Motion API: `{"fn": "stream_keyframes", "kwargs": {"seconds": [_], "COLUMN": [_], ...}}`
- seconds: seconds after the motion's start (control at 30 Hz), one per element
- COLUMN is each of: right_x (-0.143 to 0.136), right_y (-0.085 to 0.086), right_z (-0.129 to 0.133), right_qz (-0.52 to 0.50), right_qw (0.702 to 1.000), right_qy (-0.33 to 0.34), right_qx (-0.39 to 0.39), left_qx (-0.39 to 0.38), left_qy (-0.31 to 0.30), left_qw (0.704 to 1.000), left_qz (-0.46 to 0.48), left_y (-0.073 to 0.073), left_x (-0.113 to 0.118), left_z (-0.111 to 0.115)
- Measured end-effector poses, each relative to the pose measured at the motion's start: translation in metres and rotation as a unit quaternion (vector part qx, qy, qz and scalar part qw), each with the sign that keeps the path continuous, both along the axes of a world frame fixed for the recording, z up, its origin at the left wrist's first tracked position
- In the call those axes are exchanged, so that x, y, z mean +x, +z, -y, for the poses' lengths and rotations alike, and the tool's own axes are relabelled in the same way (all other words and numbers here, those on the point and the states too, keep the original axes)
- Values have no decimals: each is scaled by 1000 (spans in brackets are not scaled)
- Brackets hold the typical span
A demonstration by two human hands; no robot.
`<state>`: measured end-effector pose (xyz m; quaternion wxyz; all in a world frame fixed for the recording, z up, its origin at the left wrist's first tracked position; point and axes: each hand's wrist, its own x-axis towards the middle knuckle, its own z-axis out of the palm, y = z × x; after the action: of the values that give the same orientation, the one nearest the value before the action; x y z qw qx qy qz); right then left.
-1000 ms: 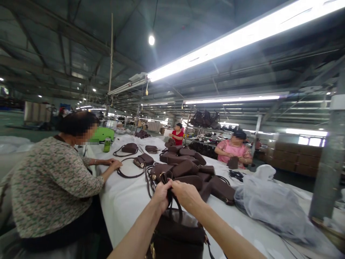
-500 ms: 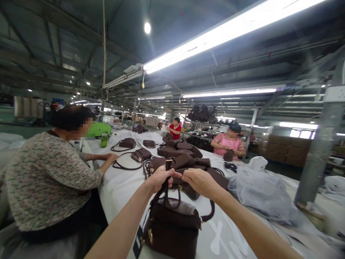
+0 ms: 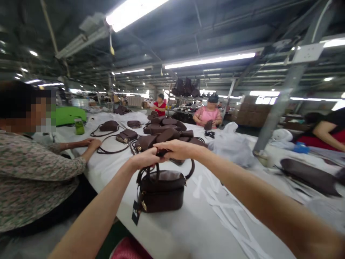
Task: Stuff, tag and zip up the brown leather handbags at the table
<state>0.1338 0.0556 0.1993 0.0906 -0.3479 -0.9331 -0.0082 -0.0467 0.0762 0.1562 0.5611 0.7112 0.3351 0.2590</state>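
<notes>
A dark brown handbag (image 3: pixel 163 198) stands upright on the white-covered table (image 3: pixel 183 233), with gold-coloured hardware at its left end and a black hang tag (image 3: pixel 135 213) beside it. Above the bag, my left hand (image 3: pixel 145 158) is closed on its shoulder strap (image 3: pixel 192 168). My right hand (image 3: pixel 176 148) is closed at the same place, its fingers meeting those of the left and partly covering them. The strap runs from there down to the bag's right end. What lies between the fingertips is mostly hidden.
Behind my hands lies a pile of brown bags (image 3: pixel 168 135). A co-worker (image 3: pixel 32 172) sits at left near more bags and a green bottle (image 3: pixel 79 126). White strips (image 3: pixel 229 212) and clear plastic (image 3: pixel 229 144) lie right of the bag, before a grey post (image 3: pixel 280 104).
The view has swung right and come nearer level. My right hand has moved over against my left at the strap, and the upright strap end with its buckle is now covered.
</notes>
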Motion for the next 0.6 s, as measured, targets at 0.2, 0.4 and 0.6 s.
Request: {"fn": "stream_keyframes", "kwargs": {"seconds": [0.2,0.4,0.6], "right_x": [22,44,106], "right_y": [-1,-22,-85], "right_z": [-7,-9,-2], "right_qz": [-93,-148,-79], "right_qw": [994,985,960], "right_qy": [28,4,-251], "right_qx": [-44,-83,-95], "left_qx": [48,18,81], "left_qy": [-17,1,71], "left_qw": [998,1000,993], "left_qz": [38,11,51], "left_y": [-2,-24,-52], "left_x": [-2,-6,-2], "left_z": [9,14,4]}}
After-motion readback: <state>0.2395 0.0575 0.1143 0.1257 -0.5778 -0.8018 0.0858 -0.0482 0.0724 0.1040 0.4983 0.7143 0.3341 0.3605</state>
